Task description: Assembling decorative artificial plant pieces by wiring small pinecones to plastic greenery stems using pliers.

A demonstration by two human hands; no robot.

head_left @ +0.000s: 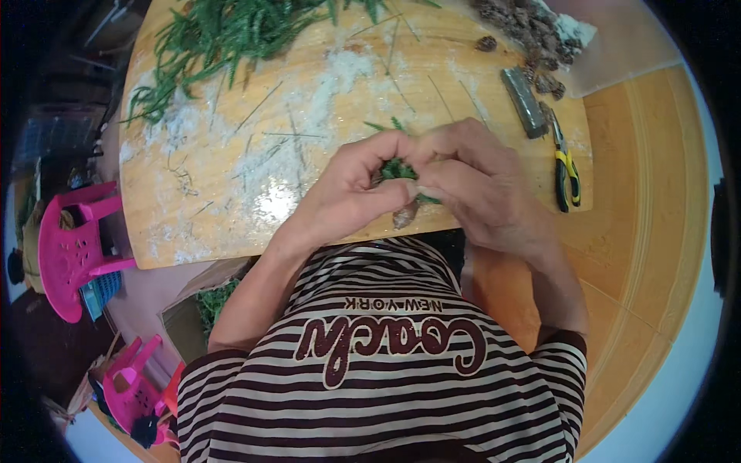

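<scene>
Close to the table's near edge, my left hand point(356, 184) and my right hand point(485, 184) meet around a small green artificial pine sprig point(397, 170). Thumbs and fingertips of both hands are pinched together on it, and the fingers cover much of it. A brownish tip like a pine cone point(402, 217) pokes out below my left thumb; its kind is hard to make out. Beyond my fingers, a few green needles point(396, 123) stick out.
Green pine sprigs point(231, 35) are heaped at the far left of the wooden table point(309, 216). Thin wires point(292, 135) and white powder lie scattered. Pine cones point(521, 27), a grey bar-shaped bundle point(525, 103) and yellow-black pliers point(566, 166) lie right. Pink chairs point(73, 247) stand left.
</scene>
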